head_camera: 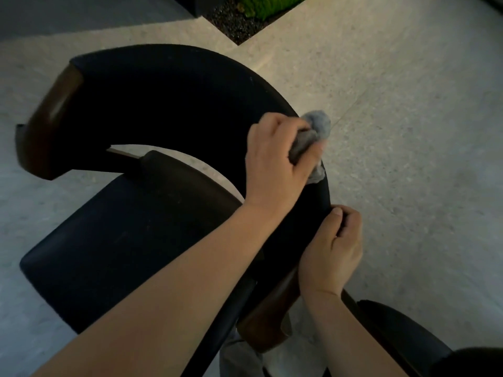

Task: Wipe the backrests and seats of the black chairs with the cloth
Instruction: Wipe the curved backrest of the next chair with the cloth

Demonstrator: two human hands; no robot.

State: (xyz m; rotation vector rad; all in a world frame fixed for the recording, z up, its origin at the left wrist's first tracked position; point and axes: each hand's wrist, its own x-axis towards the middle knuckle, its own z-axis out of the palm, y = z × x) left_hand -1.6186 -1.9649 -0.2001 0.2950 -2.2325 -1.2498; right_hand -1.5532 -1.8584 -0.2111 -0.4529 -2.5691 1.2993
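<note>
Our left grip (275,156) is curled round the bunched cloth (317,126), pressing it onto the top of the backrest (163,99) so the wipe bears on the fabric. Our right grip (333,248) pinches the backrest's edge, we judge to steady it. The seat (122,240) lies below. A floor planter (221,31) holds gravel (234,23) and greenery (269,5).

Cloth (317,123) partly buried in left hand (275,159); right hand (334,248) fingertips hidden against backrest (163,91); second chair (394,327) cut by bottom edge.
</note>
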